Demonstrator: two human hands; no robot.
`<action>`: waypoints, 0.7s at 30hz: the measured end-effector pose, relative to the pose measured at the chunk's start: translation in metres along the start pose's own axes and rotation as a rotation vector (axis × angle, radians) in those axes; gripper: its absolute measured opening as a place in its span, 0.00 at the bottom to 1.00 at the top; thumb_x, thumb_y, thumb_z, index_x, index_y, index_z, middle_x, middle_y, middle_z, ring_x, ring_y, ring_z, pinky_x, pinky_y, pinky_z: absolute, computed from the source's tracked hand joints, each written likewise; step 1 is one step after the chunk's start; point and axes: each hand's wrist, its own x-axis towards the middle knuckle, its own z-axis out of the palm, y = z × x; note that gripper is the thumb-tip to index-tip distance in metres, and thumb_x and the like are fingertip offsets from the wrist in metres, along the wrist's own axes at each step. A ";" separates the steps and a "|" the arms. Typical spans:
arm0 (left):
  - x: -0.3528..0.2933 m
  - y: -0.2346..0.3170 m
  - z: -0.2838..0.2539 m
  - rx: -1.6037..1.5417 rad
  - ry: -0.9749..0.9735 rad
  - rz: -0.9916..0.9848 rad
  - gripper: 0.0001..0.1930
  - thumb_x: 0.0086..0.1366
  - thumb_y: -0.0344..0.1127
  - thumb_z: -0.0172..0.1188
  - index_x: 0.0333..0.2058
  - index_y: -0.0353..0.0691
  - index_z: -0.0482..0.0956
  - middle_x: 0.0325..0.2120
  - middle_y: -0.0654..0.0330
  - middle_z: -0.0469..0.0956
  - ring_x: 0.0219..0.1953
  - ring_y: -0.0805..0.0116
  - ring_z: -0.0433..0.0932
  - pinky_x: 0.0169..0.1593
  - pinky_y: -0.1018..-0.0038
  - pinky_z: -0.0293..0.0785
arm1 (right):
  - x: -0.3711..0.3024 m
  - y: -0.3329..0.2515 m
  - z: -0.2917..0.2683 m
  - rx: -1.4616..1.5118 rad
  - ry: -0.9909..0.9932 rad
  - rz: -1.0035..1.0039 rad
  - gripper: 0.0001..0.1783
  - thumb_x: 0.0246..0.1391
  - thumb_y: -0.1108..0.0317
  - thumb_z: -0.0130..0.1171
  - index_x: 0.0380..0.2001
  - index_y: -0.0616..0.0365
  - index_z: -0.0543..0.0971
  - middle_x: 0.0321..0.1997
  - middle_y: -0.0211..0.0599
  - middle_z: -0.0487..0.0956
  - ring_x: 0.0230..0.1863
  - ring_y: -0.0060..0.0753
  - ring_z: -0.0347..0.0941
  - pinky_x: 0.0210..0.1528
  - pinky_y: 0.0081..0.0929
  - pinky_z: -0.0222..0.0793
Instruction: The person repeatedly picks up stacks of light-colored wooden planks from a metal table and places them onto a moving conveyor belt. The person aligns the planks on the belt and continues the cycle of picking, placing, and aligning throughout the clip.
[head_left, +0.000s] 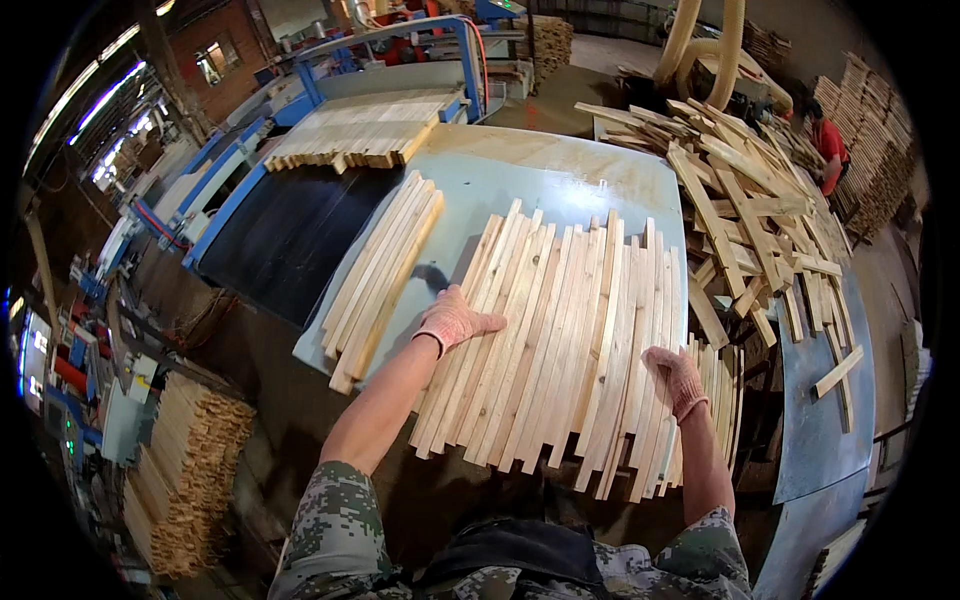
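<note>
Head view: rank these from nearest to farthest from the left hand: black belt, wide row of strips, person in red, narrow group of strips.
1. Wide row of strips, touching the left hand.
2. Narrow group of strips, to its left.
3. Black belt, farther left.
4. Person in red, far upper right.

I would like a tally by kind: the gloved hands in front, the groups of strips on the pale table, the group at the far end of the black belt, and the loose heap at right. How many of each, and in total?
Hands: 2 (left hand, right hand)
Groups on table: 2 (wide group, narrow group)
Belt group: 1
Loose heap: 1
Total: 6
</note>
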 end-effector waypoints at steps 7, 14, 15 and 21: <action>0.069 -0.005 -0.045 0.276 0.277 0.098 0.66 0.51 0.66 0.78 0.78 0.36 0.50 0.75 0.41 0.58 0.76 0.45 0.61 0.75 0.55 0.63 | 0.033 -0.009 0.082 -0.032 -0.053 -0.012 0.24 0.60 0.74 0.67 0.56 0.70 0.71 0.45 0.45 0.84 0.44 0.37 0.83 0.51 0.33 0.82; 0.113 -0.152 -0.156 0.160 0.577 0.044 0.46 0.66 0.63 0.63 0.70 0.31 0.66 0.69 0.39 0.69 0.72 0.41 0.67 0.72 0.55 0.66 | 0.047 -0.008 0.153 -0.122 -0.082 0.024 0.18 0.60 0.70 0.68 0.51 0.66 0.76 0.45 0.42 0.84 0.43 0.33 0.83 0.49 0.31 0.82; 0.118 -0.167 -0.167 0.094 0.512 -0.050 0.43 0.67 0.63 0.60 0.67 0.31 0.69 0.66 0.38 0.73 0.70 0.41 0.70 0.70 0.55 0.68 | 0.053 -0.006 0.164 -0.123 -0.104 0.028 0.19 0.61 0.68 0.68 0.51 0.66 0.77 0.45 0.43 0.84 0.44 0.33 0.83 0.49 0.31 0.82; 0.127 -0.182 -0.178 0.068 0.324 -0.077 0.38 0.67 0.64 0.58 0.59 0.32 0.76 0.56 0.36 0.81 0.61 0.37 0.78 0.64 0.52 0.73 | 0.051 -0.004 0.218 -0.279 -0.037 -0.024 0.26 0.63 0.55 0.69 0.51 0.69 0.80 0.48 0.44 0.85 0.48 0.36 0.83 0.52 0.33 0.80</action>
